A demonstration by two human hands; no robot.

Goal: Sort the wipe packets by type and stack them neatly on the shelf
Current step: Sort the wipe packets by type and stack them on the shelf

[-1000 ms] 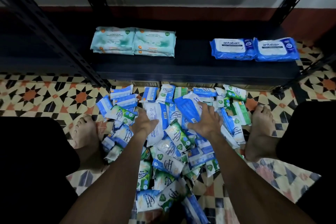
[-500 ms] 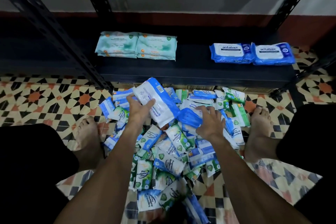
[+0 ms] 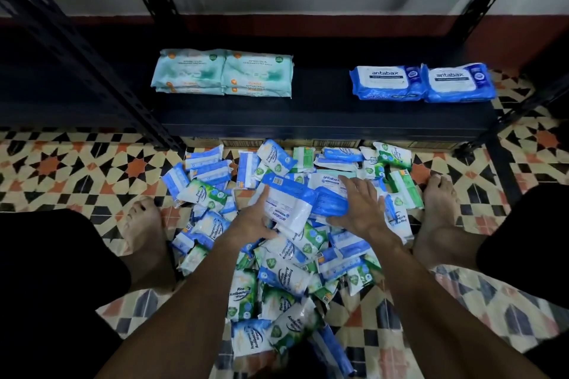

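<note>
The shelf [image 3: 308,111] holds two teal packs [image 3: 221,72], perhaps stacked deeper, and two blue antabax packs [image 3: 421,81]. The left hand [image 3: 255,220] grips one antabax packet [image 3: 288,201] above the floor pile [image 3: 286,274]. The right hand [image 3: 361,211] has its fingers [image 3: 354,191] spread flat beside it.

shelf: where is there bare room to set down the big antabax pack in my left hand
Best: the bare shelf board between the teal packs and the two blue antabax packs. A narrow strip runs along the front edge before both groups. Left of the teal packs looks bare, but dark. The floor pile is crowded.
</note>
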